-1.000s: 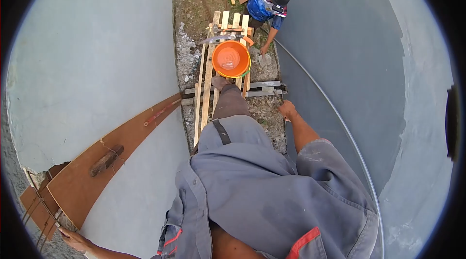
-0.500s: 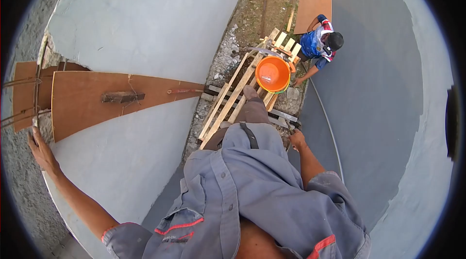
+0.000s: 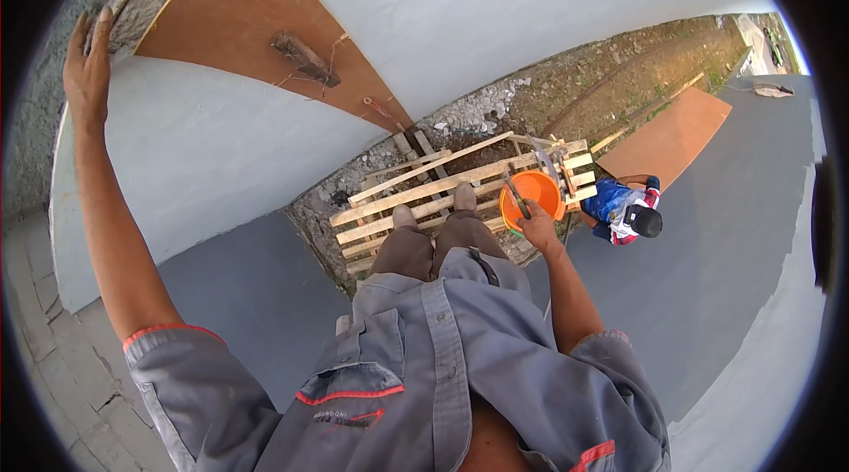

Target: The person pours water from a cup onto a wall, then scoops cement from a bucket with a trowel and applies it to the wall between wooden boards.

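Observation:
My left hand (image 3: pixel 87 78) is raised at the far upper left, its fingers stretched out and spread against the rough concrete edge (image 3: pixel 141 14) of the wall. My right hand (image 3: pixel 537 226) is closed around a slim hand tool (image 3: pixel 515 191) with a narrow, dark grey shaft; its exact kind is unclear. The tool overlaps the orange bucket (image 3: pixel 546 192) in this view. That bucket stands on the slatted wooden platform (image 3: pixel 402 205), where both my feet rest.
A brown curved panel (image 3: pixel 221 16) spans the wall gap, with a wood block (image 3: pixel 305 58) wired to it. Beyond the bucket, a co-worker (image 3: pixel 623 207) in a dark cap is beside another brown board (image 3: pixel 668 140). Rubble ground (image 3: pixel 495 105) runs between pale walls.
My view has turned, swinging the platform and panel round. My right hand has risen with the tool from low beside the platform to the bucket. My left hand stays at the wall edge.

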A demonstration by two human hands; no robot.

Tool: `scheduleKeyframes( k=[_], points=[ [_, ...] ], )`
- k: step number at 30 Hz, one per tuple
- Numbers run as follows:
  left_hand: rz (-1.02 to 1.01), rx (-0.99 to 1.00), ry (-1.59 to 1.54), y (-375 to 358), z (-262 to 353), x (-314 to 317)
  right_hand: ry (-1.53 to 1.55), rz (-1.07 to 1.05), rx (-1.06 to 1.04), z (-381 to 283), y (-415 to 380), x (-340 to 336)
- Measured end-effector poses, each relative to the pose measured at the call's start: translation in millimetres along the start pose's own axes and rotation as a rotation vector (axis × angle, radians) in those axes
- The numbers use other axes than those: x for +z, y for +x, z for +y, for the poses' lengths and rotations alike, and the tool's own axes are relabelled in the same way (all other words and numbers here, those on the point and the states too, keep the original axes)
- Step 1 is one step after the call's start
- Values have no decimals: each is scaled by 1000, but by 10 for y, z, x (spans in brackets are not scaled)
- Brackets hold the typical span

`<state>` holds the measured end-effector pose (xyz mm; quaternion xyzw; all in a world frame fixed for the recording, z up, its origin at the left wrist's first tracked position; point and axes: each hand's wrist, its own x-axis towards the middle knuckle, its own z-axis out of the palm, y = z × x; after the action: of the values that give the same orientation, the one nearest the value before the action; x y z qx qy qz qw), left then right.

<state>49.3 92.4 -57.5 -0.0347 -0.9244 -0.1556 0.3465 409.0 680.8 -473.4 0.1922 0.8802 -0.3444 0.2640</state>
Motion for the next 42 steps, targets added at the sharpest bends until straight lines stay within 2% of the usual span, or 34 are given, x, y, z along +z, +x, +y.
scheduleKeyframes(
  k=[1, 3, 4, 5, 6, 7, 8, 9, 10, 11, 12, 13, 16, 17, 18, 19, 21, 22, 23, 24, 26, 27, 28, 29, 30, 32, 33, 34, 36, 38, 40, 41, 42],
  points=[
    [101, -12, 234, -166, 168, -92, -25, -15, -13, -10, 56, -56],
    [239, 19, 181, -674, 903, -289, -44, -70, -32, -110, 149, -190],
    [249, 70, -12, -936, 1175, -328, -59, -88, -58, -100, 212, -201],
    [111, 67, -343, -1185, 1515, -377, -81, -117, -53, -73, 260, -209],
    [-61, -54, -621, -1424, 1927, -466, -110, -150, -51, -45, 322, -218],
    [-232, -24, -779, -1618, 2125, -526, -145, -171, -81, -24, 396, -214],
    [-285, -82, -975, -1790, 2363, -523, -178, -199, -113, -130, 503, -266],
    [-412, -94, -1120, -1840, 2572, -585, -242, -281, -62, -337, 530, -336],
    [-442, -177, -1211, -1901, 2771, -670, -309, -361, -3, -480, 524, -335],
    [-522, -243, -1337, -1862, 2895, -753, -1050, 63, -401, -412, 537, -105],
    [-599, -307, -1470, -1841, 2989, -807, -1079, 39, -431, -463, 564, -130],
    [-571, -343, -1466, -1901, 3070, -796, -954, -72, -405, -595, 620, -172],
    [-186, -365, -1441, -2009, 3264, -686, -559, -373, -277, -1104, 912, -212],
    [-51, -378, -1413, -2059, 3261, -676, -436, -479, -230, -1208, 918, -144],
    [73, -360, -1397, -2053, 3279, -611, -450, -477, -237, -1231, 968, -114],
    [199, -234, -1478, -2068, 3176, -477, -449, -433, -330, -1234, 977, -66],
    [-454, -459, -1474, -2223, 3025, -722, -430, -381, -472, -1262, 964, 63],
    [-516, -500, -1453, -2343, 2974, -636, -443, -392, -494, -1431, 862, 98],
    [-575, -536, -1437, -2550, 2923, -456, -445, -424, -369, -1635, 732, 143],
    [-657, -561, -1246, -2756, 2787, -288, -445, -448, -243, -1758, 651, 159],
    [-768, -810, -986, -3397, 2507, 148, -109, -688, -543, -1648, 594, 210],
    [-820, -882, -822, -3842, 2345, 403, -254, -543, -404, -1964, 404, 289],
    [-793, -1022, -778, -4264, 2219, 609, -203, -540, -607, -1905, 367, 385],
    [-774, -1191, -761, -4545, 2136, 693, -243, -525, -614, -1951, 305, 474],
    [-756, -1207, -754, -4842, 2064, 844, -281, -509, -621, -2016, 236, 582],
    [-613, -1734, -1081, -5300, 1971, 1065, -228, -619, -559, -2154, 69, 722],
    [-542, -1924, -1202, -5164, 1946, 956, -166, -706, -483, -2206, 7, 798],
    [-520, -1933, -1203, -5222, 1917, 983, -177, -718, -492, -2222, -38, 897],
    [-177, -1839, -1593, -5419, 1898, 1096, -135, -815, -428, -2182, -93, 1080],
    [-109, -1914, -1533, -5569, 1846, 1220, -148, -830, -455, -2001, -27, 1260],
    [-121, -1877, -1216, -5685, 1750, 1327, -71, -816, -673, -2070, -65, 1366],
    [-6, -1888, -1163, -5747, 1669, 1374, -217, -897, -421, -2214, -109, 1224],
    [3, -1892, -1165, -5899, 1528, 1458, -225, -901, -423, -2069, -11, 1276]
  ],
)
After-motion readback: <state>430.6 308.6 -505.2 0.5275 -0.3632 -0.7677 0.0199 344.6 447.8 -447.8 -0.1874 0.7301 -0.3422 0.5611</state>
